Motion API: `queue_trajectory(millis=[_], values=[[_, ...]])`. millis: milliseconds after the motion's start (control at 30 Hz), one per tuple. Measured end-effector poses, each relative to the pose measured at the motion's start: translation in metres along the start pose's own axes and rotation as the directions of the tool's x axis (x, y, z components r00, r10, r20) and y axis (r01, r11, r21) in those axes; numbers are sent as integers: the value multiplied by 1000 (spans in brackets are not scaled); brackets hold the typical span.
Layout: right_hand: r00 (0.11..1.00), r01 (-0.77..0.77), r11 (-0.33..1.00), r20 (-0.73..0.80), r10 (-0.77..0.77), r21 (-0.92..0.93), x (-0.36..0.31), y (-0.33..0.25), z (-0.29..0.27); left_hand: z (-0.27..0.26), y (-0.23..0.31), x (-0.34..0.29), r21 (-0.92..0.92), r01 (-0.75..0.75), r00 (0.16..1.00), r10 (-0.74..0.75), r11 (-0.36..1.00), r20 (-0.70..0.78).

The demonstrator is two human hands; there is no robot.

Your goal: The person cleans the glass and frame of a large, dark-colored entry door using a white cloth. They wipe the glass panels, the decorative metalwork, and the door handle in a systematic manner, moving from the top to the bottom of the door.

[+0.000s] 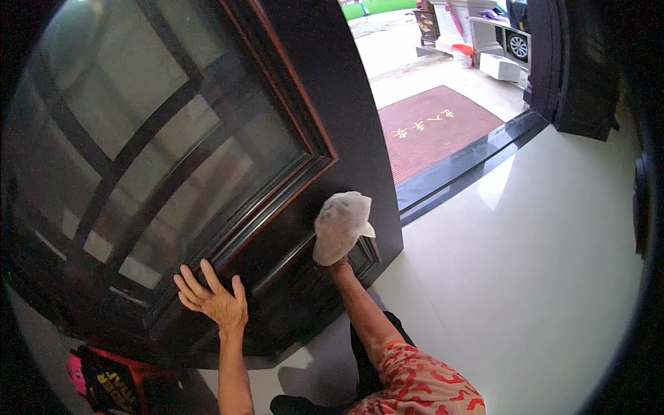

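A dark wooden door (277,28) with a glass panel (138,117) set behind curved dark bars fills the left side of the view. My left hand (214,301) rests open on the panel's lower moulding, fingers spread, holding nothing. Farther right, my right hand presses a greyish-white cloth (342,225) against the door's dark surface, near its free edge and just below the corner of the panel frame. The cloth covers that hand almost wholly, so its fingers are hidden; only the wrist and forearm (361,304) show.
Beyond the door's edge runs a dark stone threshold (470,162), with a reddish mat (443,128) outside. Pale glossy tiles (498,290) cover the floor on the right. A white box (499,68) and a red-rimmed bucket (462,55) stand outdoors. A black-and-red bag-like item (114,380) sits at lower left.
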State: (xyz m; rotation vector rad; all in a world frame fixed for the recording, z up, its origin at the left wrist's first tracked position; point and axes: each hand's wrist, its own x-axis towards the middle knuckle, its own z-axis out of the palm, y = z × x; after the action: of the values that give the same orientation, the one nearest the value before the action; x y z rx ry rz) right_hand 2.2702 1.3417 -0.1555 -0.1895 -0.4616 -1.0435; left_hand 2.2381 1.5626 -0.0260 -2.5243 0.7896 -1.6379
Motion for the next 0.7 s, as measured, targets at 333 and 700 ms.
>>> queue_trajectory(millis=[333, 700], values=[[687, 296, -386, 476, -550, -874, -5, -31, 10, 2, -3, 0, 20, -1, 999, 2, 1000, -50], [958, -51, -293, 36, -284, -955, 4, -62, 39, -3, -5, -1, -28, 37, 999, -36, 999, 40]])
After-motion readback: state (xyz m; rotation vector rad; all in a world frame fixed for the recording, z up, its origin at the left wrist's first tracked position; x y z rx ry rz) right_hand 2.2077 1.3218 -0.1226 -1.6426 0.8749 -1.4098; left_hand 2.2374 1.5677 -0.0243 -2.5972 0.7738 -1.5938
